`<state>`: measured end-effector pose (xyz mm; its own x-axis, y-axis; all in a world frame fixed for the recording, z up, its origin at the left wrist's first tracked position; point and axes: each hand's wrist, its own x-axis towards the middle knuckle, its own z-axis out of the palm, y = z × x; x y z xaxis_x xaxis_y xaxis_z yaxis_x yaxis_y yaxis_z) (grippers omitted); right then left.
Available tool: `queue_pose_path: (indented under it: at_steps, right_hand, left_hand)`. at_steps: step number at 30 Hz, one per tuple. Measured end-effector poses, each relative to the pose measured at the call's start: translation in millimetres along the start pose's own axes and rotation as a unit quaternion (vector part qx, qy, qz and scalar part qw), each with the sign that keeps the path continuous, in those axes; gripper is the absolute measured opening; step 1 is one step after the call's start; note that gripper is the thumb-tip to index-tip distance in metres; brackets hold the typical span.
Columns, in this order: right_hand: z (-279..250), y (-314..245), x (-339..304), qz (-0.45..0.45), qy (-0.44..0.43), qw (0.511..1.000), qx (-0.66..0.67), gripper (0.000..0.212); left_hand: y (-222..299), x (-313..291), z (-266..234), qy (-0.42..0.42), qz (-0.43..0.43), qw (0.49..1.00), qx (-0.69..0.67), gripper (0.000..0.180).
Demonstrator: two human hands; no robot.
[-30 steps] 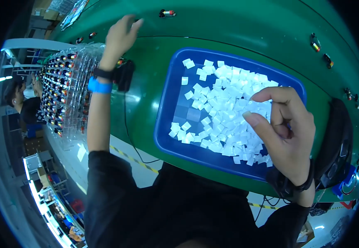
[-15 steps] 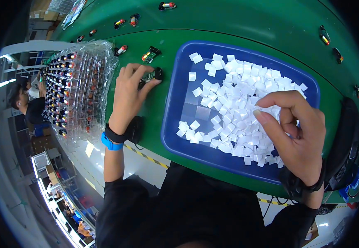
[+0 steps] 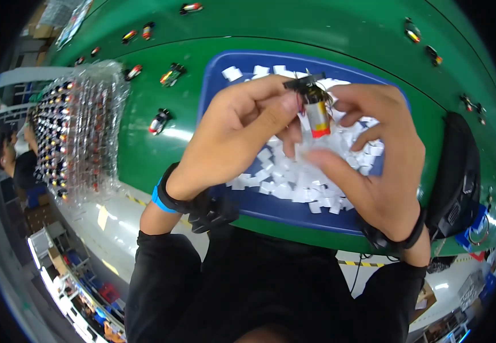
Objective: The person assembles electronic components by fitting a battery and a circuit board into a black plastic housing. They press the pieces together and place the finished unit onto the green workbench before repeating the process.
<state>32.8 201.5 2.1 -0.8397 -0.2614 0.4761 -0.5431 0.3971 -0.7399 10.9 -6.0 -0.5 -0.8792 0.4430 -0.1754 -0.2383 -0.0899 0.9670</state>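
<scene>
Our left hand (image 3: 239,128) is closing its thumb and fingers on the black end of a small black electronic assembly with thin wires and a cylinder banded silver, yellow and red (image 3: 318,118). We are holding it between our hands, above a blue rectangular plastic tray (image 3: 288,214), with its red end pointing down. Our right hand (image 3: 388,148) is curving beside it, thumb and fingers spread well apart; we are not managing to tell whether a fingertip is touching it.

The blue tray is containing many loose, overlapping white square pieces (image 3: 279,186). To the left, a stack of clear plastic trays (image 3: 105,128) is holding rows of dark pieces with red and gold parts (image 3: 54,137). A similar assembly (image 3: 159,122) is lying on the green tabletop (image 3: 145,157) between stack and tray. We are finding any marking on the banded cylinder too blurred to read.
</scene>
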Motion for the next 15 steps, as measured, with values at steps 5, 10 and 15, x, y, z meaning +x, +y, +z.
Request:
queue_pose_path:
  at_steps: [5, 10, 15]
  right_hand:
    - [-7.0, 13.0, 1.0, -0.073, 0.041, 0.979, -0.184, 0.044]
    - [-2.6, 21.4, 0.2, -0.124, 0.063, 0.959, -0.248, 0.041]
    - [-3.2, 18.4, 0.3, -0.102, 0.018, 0.969, -0.227, 0.039]
  left_hand:
    - [-0.3, 11.8, 17.0, -0.064, 0.025, 0.992, -0.106, 0.034]
    - [-9.7, 14.1, 17.1, -0.036, 0.051, 0.994, -0.086, 0.04]
    - [-9.4, 13.5, 7.8, -0.031, 0.01, 0.998, -0.063, 0.036]
